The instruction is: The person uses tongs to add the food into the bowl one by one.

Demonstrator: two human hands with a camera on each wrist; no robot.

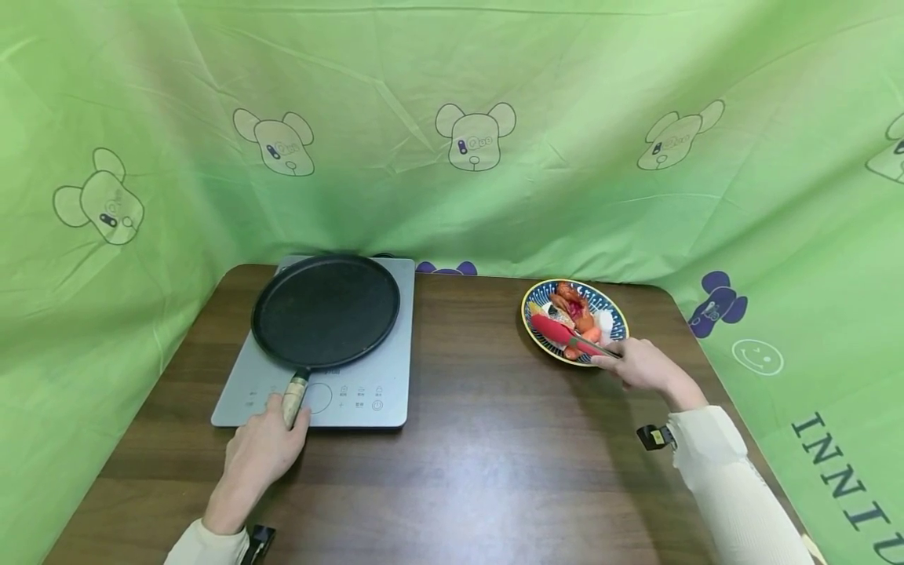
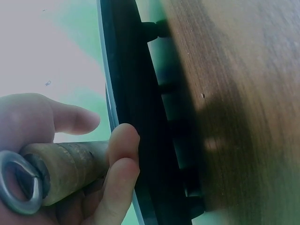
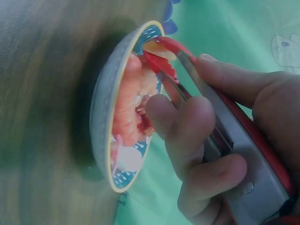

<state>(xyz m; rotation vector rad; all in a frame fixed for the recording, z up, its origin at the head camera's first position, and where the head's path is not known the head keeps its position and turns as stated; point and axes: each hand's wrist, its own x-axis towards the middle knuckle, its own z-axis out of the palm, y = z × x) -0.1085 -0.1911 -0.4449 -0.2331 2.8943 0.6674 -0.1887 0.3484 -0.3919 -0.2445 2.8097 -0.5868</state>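
My left hand (image 1: 267,441) grips the wooden-look handle (image 1: 293,390) of a flat black pan (image 1: 328,310), which rests on a silver induction cooktop (image 1: 395,345). A metal ring (image 2: 36,197) hangs at the handle's end in the left wrist view. On the right, my right hand (image 1: 639,363) holds metal tongs with red tips (image 1: 554,328) over a blue-patterned bowl (image 3: 104,108) with a yellow rim. Between the tong tips shows a yellowish piece of food (image 3: 157,49). Sausage-like orange pieces (image 3: 125,103) and a white round piece (image 3: 129,158) lie in the bowl.
The brown wooden table (image 1: 480,439) stretches between cooktop and bowl. A green cloth (image 1: 381,196) printed with bear heads hangs right behind the table and along both sides. Short feet lift the cooktop off the table in the left wrist view.
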